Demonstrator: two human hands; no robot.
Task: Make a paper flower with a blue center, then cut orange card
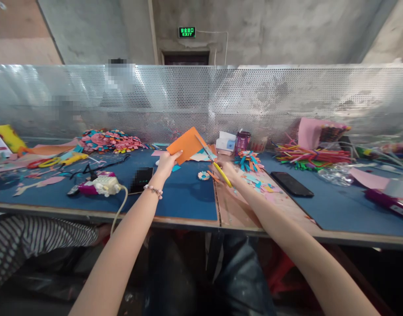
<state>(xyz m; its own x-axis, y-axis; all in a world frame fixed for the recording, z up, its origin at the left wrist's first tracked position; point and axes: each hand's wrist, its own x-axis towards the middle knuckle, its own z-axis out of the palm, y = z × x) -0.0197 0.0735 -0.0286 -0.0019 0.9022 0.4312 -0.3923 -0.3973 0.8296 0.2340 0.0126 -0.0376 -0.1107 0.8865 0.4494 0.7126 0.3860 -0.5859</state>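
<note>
My left hand [168, 163] pinches an orange sheet [187, 145] by its lower left corner and holds it raised above the table. Yellow-handled scissors [223, 174] are gripped in my right hand [228, 171], their blades reaching up to the sheet's right edge. Narrow orange strips [214, 176] hang by the right hand. Below on the blue mat lies a small round paper flower [203, 175]. Just beyond the right hand sits a blue and orange fringed paper piece [248, 161], with coloured scraps [260, 183] in front of it.
A power strip [102, 183] with a cable and a phone [141, 180] lie at left. Another phone [291, 183] is at right. Coloured sticks [313, 156], a purple cup [243, 141] and a paper pile [111, 141] line the perforated metal screen [270, 94]. A striped sleeve [50, 235] shows beside me.
</note>
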